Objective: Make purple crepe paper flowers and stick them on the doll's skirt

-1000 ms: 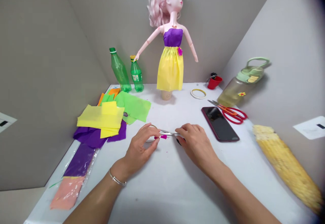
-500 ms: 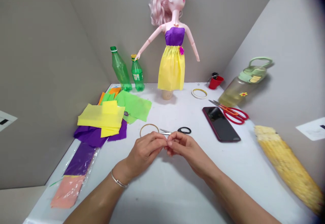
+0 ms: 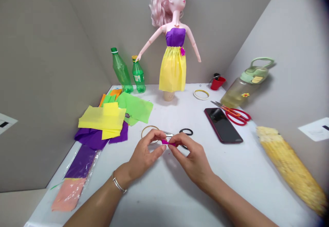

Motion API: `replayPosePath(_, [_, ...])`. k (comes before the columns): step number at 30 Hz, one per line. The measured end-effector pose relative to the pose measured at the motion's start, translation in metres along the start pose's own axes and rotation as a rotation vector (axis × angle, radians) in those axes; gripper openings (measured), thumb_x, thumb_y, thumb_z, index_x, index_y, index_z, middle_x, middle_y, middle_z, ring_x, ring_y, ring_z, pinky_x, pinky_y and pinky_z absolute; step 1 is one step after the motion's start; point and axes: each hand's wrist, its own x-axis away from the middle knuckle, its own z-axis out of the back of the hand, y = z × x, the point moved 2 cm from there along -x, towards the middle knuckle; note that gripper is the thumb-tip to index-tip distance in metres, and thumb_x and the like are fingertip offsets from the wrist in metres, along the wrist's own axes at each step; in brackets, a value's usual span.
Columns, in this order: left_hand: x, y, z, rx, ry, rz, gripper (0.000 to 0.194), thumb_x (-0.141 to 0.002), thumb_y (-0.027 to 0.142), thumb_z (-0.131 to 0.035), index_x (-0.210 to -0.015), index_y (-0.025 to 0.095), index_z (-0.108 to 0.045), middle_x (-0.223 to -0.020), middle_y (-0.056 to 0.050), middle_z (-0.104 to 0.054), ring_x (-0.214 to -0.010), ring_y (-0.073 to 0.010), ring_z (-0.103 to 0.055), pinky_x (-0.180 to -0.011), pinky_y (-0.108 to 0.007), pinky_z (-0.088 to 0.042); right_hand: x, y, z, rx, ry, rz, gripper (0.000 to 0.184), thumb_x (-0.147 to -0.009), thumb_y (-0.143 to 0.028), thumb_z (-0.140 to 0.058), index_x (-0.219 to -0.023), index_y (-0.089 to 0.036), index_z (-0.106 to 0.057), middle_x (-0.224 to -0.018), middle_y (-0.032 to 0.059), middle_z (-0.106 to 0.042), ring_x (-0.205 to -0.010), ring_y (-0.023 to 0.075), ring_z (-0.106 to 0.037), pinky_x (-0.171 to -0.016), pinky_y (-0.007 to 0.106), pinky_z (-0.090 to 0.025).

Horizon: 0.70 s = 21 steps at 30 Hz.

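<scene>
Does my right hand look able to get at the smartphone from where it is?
Probably yes: the smartphone lies to the right of your right hand, with nothing seen between them, though that hand is now pinching a magenta scrap.

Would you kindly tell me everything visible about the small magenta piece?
The magenta piece is bright and looks like thin fabric or paper, narrowing near its middle. The left hand and right hand pinch it from either side, roughly level, nearer the person than the small scissors. Its gripped ends are partly hidden.
</scene>
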Motion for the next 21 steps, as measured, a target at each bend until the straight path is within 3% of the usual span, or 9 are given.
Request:
replayPosePath(6, [-0.0017, 0.0017, -0.0008, -0.02, -0.003, 0.076, 0.012, -0.091, 0.032, -0.059, -0.092, 0.02, -0.06, -0.091, -0.001, -0.061, -0.092, -0.0161, -0.058, -0.089, -0.029, -0.043, 0.0024, 0.0018, -0.0021, 0.103, -0.013, 0.112, 0.014, -0.091, -0.012, -0.055, -0.099, -0.022, -0.058, -0.091, 0.0022, -0.065, -0.082, 0.0151, -0.061, -0.075, 0.027, -0.048])
replayPosePath(18, [-0.003, 0.0031, -0.0009, -0.031, 0.018, 0.071, 0.011, -0.089, 0.031, -0.062, -0.088, 0.02, -0.062, -0.087, 0.0, -0.062, -0.087, -0.0151, -0.057, -0.084, -0.026, -0.043, -0.0018, -0.0033, 0.0002, 0.077, -0.039, 0.037, 0.01, -0.089, -0.013, -0.054, -0.083, -0.021, -0.059, -0.082, 0.0017, -0.06, -0.078, 0.0154, -0.057, -0.071, 0.027, -0.044])
replayPosePath(21, [-0.0034, 0.0024, -0.0023, -0.031, -0.003, 0.083, 0.011, -0.088, 0.03, -0.062, -0.086, 0.019, -0.063, -0.087, -0.001, -0.063, -0.086, -0.0152, -0.057, -0.083, -0.026, -0.043, -0.0022, -0.0029, -0.0002, 0.033, -0.057, -0.056, 0.011, -0.085, -0.013, -0.054, -0.077, -0.02, -0.057, -0.077, 0.0006, -0.058, -0.075, 0.0153, -0.055, -0.07, 0.027, -0.043])
